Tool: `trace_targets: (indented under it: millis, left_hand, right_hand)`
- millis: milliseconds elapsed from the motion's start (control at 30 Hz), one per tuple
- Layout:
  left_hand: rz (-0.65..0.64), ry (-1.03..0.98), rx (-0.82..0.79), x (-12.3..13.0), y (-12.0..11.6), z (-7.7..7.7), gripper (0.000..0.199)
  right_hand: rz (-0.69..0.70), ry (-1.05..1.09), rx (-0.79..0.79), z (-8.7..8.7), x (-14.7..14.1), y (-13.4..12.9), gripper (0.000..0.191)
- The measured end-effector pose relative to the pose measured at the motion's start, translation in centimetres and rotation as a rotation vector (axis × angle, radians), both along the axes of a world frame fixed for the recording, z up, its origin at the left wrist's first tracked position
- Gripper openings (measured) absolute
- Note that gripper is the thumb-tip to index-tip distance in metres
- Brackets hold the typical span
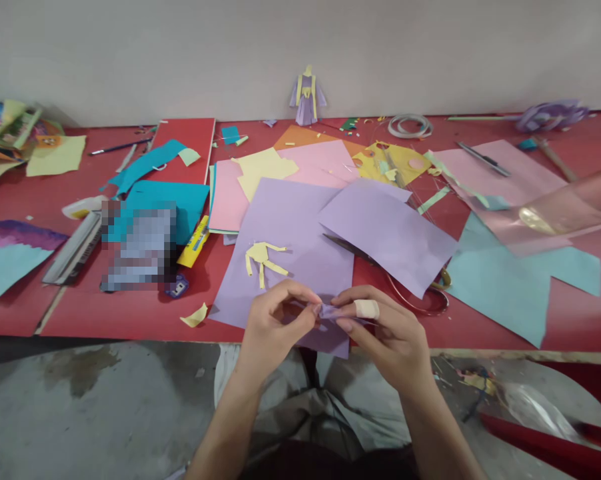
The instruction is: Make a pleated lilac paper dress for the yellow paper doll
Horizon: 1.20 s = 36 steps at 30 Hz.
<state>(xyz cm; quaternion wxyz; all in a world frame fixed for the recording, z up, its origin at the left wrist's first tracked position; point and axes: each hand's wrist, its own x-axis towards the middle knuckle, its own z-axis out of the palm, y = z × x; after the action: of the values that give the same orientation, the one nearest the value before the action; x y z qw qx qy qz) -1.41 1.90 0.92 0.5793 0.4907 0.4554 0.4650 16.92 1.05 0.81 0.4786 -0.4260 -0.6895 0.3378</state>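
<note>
Here, both hands meet at the near edge of the red table (130, 313). The left hand (275, 320) and the right hand (380, 330) each pinch one small purple piece (330, 312) between thumb and fingertips — the fingers are closed tight on it, and the piece sits right between the two hands, just above the table edge. The right hand has a plaster (366, 309) on one finger.

Under the hands lies a big purple sheet (290, 220). On it, a little way beyond the left hand, lies a small yellow figure (263, 259) cut from paper. A second purple sheet (388, 233) lies to the right and overlaps the first one. Scissors (420, 300) with red handles poke out from under it, near the right hand.

Farther back are pink sheets (325, 167), a yellow sheet (265, 170) and blue paper (170, 200) on the left. A paper doll (307, 97) in a purple dress stands far off against the wall — well apart from the hands.
</note>
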Motion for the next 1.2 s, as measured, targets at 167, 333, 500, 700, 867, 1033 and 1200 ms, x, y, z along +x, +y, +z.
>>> trace_targets:
  millis: [167,333,500,700,867,1033,1200]
  left_hand:
    - [-0.013,0.017,0.009,0.05,-0.02,0.08,0.004]
    - [-0.024,0.042,0.023,0.07,-0.1,0.32,0.006]
    - [-0.042,0.068,0.064,0.02,-0.22,0.43,0.008]
    - [-0.057,0.057,0.076,0.02,-0.33,0.45,0.007]
    - [-0.063,0.055,0.067,-0.04,-0.33,0.41,0.007]
    - [-0.059,0.061,0.035,0.02,-0.28,0.54,0.007]
    - [-0.054,0.053,0.029,0.1,-0.25,0.55,0.008]
  right_hand:
    - [-0.067,-0.013,-0.025,-0.06,-0.05,-0.25,0.011]
    - [-0.116,-0.039,-0.041,0.01,-0.33,-0.46,0.01]
    - [-0.143,-0.075,-0.017,0.08,-0.39,-0.56,0.009]
    - [-0.17,-0.114,-0.011,0.15,-0.33,-0.58,0.007]
    - [-0.179,-0.127,-0.007,0.04,-0.47,-0.59,0.005]
    - [-0.201,-0.164,0.007,0.16,-0.54,-0.61,0.004]
    - [-0.205,-0.213,0.02,0.29,-0.58,-0.64,0.006]
